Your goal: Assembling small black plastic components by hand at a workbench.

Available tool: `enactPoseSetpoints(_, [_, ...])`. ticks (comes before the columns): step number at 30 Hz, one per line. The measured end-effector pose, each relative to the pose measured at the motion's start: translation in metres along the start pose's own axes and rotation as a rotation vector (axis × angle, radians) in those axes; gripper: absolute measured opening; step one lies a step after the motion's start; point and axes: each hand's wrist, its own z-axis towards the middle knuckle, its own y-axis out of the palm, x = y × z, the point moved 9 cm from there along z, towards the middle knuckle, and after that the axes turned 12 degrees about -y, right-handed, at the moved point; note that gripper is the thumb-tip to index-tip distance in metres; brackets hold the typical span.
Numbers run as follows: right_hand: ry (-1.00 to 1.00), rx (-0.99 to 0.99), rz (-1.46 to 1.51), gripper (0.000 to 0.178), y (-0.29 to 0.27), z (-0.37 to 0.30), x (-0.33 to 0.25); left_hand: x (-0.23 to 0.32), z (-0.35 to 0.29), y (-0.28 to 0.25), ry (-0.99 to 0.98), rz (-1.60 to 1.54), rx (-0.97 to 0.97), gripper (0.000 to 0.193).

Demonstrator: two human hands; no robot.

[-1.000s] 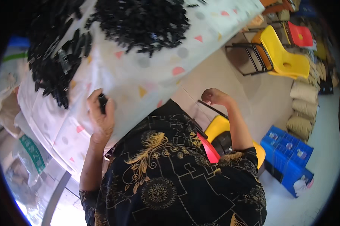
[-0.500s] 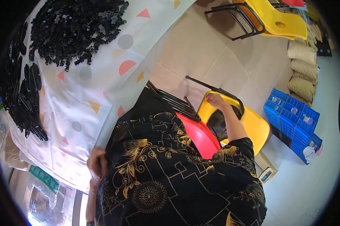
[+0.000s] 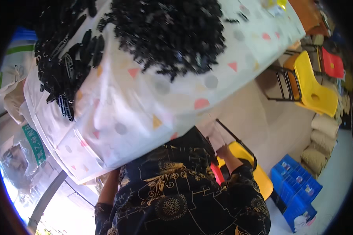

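My right hand [image 3: 223, 152] is at the top edge of a yellow chair [image 3: 262, 182]. It is small and blurred, and whether its fingers grip the chair does not show. Part of a red seat [image 3: 217, 174] shows beside it, under my arm. My left forearm [image 3: 110, 184] reaches up to the near edge of the table, and that hand is hidden there. On the patterned white tablecloth [image 3: 133, 113] lie a big heap of small black plastic pieces [image 3: 168, 35] and, to its left, a pile of long black parts [image 3: 63, 58].
Another yellow chair [image 3: 313, 86] and a red one [image 3: 332, 62] stand on the right. Beyond my right arm are stacked blue plastic crates [image 3: 296, 180] and tan sacks [image 3: 317, 150]. Plastic bags [image 3: 24, 149] hang or lie left of the table.
The view has swung left, so the table and heaps appear further right. My left hand has passed out of sight at the table edge. My right hand stays by the yellow chair.
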Motion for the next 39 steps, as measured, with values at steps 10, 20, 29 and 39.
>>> enactPoseSetpoints(10, [0.087,-0.051,0.156,0.026,-0.006,-0.017,-0.005,-0.082,-0.033,-0.031,-0.082,0.002,-0.042,0.009])
enactPoseSetpoints(20, [0.032,-0.084,0.169,0.031,-0.052,-0.004,0.019,-0.08,-0.05,-0.07,-0.195,-0.022,-0.115,0.008])
enactPoseSetpoints(29, [-0.031,-0.066,0.214,0.041,-0.033,0.015,0.015,-0.095,0.0,-0.01,-0.133,-0.076,-0.115,0.007])
enactPoseSetpoints(39, [-0.042,-0.004,0.182,0.051,-0.066,0.005,0.004,-0.092,-0.019,0.005,-0.016,-0.062,-0.176,0.007])
